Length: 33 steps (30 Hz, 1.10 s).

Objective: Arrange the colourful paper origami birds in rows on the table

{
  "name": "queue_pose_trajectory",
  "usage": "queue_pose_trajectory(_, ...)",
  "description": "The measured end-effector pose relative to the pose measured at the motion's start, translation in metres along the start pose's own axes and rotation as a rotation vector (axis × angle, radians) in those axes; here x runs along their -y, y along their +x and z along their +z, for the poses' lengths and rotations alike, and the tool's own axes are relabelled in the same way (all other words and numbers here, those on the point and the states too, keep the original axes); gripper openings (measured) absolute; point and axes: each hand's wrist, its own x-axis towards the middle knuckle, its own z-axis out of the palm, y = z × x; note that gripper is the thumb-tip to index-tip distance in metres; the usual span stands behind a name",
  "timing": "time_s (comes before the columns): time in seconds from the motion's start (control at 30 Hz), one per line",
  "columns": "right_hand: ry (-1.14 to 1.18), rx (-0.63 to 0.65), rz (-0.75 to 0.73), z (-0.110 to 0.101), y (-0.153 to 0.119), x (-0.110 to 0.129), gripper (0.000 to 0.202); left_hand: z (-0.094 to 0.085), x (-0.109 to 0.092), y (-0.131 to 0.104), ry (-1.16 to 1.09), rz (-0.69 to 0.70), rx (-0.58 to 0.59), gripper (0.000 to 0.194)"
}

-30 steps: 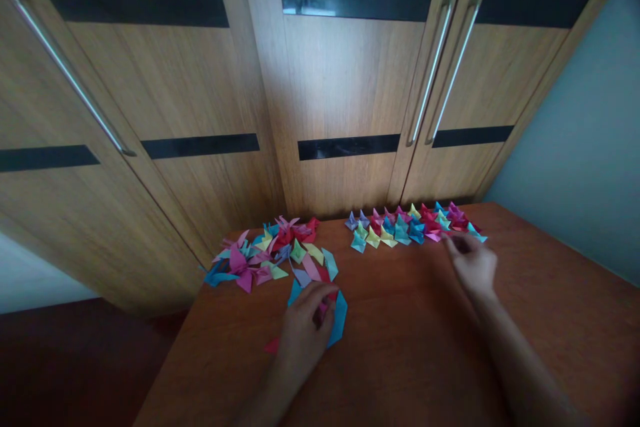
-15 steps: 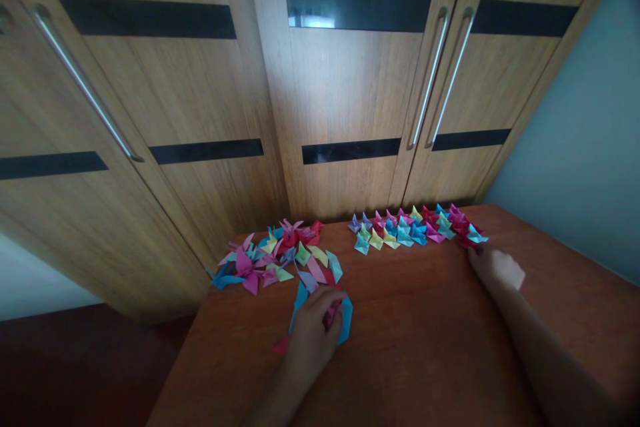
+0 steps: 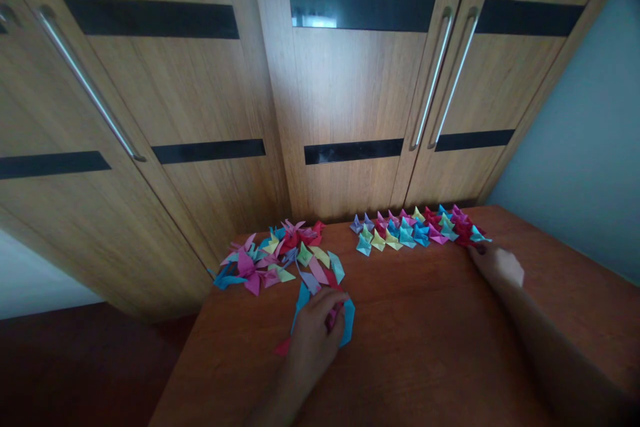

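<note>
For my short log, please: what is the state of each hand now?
Left hand: fingers curled over magenta folded paper; grip cannot be told.
Right hand: fingers bent at red origami; grip cannot be told.

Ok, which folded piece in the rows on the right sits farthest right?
The light-blue piece just beyond the right hand; all other pieces there lie left of it.

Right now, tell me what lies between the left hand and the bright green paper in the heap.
In the head view, a lavender paper and a pink paper lie between the left hand and the green paper.
</note>
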Motion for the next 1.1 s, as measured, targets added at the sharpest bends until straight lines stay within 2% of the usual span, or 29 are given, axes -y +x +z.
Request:
queue_pose_trajectory(0.97,0.087,-0.027,-0.032,-0.0026,-0.0005,-0.0021,0.043,-0.0022,-0.0048,0.0012,0.039,-0.016,0.002,0.022)
queue_pose_trajectory(1.1,0.166,-0.143,0.012,-0.0041,-0.0072,-0.0023,0.045,-0.0034,-0.0038,0.0009,0.049,-0.012,0.010,0.024)
